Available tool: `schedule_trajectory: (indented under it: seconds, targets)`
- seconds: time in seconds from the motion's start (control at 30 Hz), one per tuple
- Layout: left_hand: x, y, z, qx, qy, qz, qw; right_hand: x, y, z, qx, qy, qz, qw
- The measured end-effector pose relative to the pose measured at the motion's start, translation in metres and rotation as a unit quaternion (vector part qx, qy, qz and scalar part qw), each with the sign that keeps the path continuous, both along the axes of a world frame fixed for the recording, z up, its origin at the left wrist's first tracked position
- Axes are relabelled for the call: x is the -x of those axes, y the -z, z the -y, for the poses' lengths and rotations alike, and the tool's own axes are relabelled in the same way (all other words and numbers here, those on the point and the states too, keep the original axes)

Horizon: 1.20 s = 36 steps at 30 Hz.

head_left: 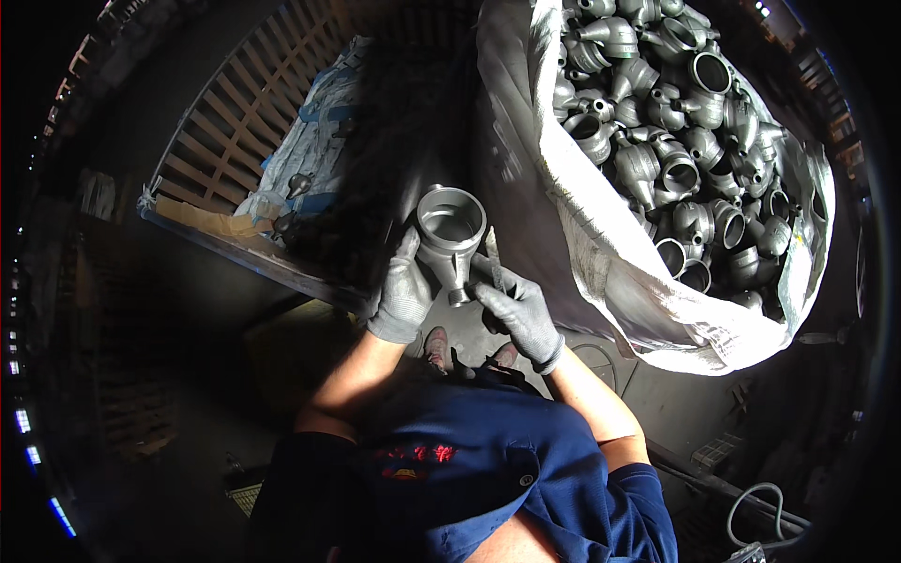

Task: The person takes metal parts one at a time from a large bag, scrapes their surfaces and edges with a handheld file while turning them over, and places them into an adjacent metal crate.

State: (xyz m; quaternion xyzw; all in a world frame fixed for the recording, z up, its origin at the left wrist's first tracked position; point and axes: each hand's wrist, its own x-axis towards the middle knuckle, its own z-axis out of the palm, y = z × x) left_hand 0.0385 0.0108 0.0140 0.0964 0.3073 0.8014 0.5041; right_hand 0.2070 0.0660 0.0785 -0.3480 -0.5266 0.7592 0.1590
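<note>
Up in both gloved hands, the grey metal casting (452, 255) sits in the gap between the crate's right side and the sack's left edge, its round mouth turned up to the light, its narrow neck pointing back at the wearer! The left hand (404, 298) has it by the side, thumb and fingers narrowed onto the body just below the mouth. Over on the right, the right hand (524, 314) is closed around a slim flat tool (495, 261), its blade standing up just beside the casting; the thumb is right by the neck, though whether it touches I cannot tell.

Look at that white sack (582, 220), piled with similar castings (694, 164) from its far edge almost to its near corner, mouths and necks pointing every which way! Across to the left, the slatted crate (230, 141): crumpled white-and-blue sheeting (314, 145) runs down inside the slats, one small metal piece (298, 185) catches the light on it, and brown cardboard (208, 218) lines the near left corner. Down below, a pair of shoes (436, 345) on the floor, and the navy shirt (469, 450) fills the foreground
</note>
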Motion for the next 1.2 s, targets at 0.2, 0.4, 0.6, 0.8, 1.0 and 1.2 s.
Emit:
schedule_trajectory:
  seconds: [0.2,0.4,0.6,0.8,1.0,1.2]
  targets:
    - [0.009,0.002,0.002,-0.027,0.004,-0.022,0.999,0.005,0.010,0.008,0.002,0.033,-0.054,0.998]
    - [0.023,-0.026,0.001,-0.022,0.014,-0.035,0.999,-0.006,0.023,0.001,0.075,0.062,-0.087,0.991]
    - [0.033,-0.032,0.002,0.055,-0.039,-0.189,0.980,-0.009,0.036,-0.002,0.101,0.088,-0.087,0.987]
    - [0.030,-0.053,0.005,0.130,-0.068,-0.164,0.976,-0.005,0.023,-0.005,0.076,0.086,-0.113,0.987]
    - [0.033,-0.033,0.006,0.129,-0.042,-0.063,0.989,-0.009,0.025,-0.006,0.071,0.072,-0.101,0.990]
    - [0.036,-0.032,0.010,0.103,-0.042,-0.070,0.991,-0.007,0.025,-0.006,0.033,0.068,-0.083,0.994]
